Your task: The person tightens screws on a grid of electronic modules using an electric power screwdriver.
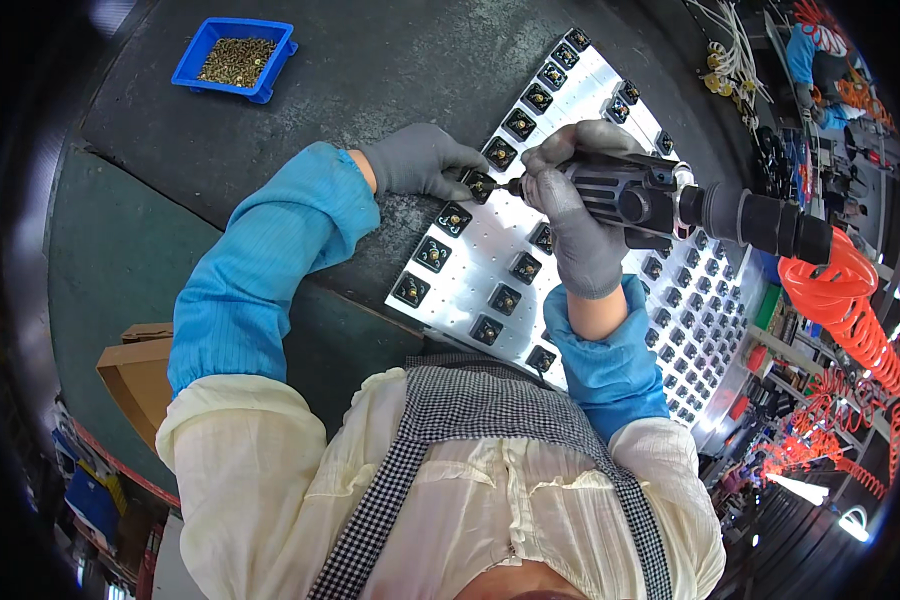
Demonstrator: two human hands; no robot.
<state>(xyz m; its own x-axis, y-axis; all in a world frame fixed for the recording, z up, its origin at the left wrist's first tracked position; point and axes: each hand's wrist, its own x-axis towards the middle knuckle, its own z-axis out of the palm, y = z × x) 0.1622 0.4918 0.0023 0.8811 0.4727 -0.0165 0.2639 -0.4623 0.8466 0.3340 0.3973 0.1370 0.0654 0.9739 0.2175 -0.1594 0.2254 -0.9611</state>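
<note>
My right hand (pixel 577 220), in a grey glove, is wrapped round a black air screwdriver (pixel 625 195), held nearly level. Its bit points left and meets a small black square block (pixel 480 187) at the left edge of a silvery perforated metal panel (pixel 477 262). In a matching glove, my left hand (pixel 422 163) grips this block from the left between bent fingers and thumb. More black blocks with brass-coloured middles, such as a block (pixel 433 253), line the panel's edge and stand in rows across it.
A blue bin (pixel 235 60) of small brass-coloured screws sits at the far left of the dark table (pixel 370 75). A red coiled air hose (pixel 840 300) trails right from the screwdriver. An open cardboard box (pixel 135 380) stands at lower left. Another person's blue sleeve (pixel 801 52) shows at upper right.
</note>
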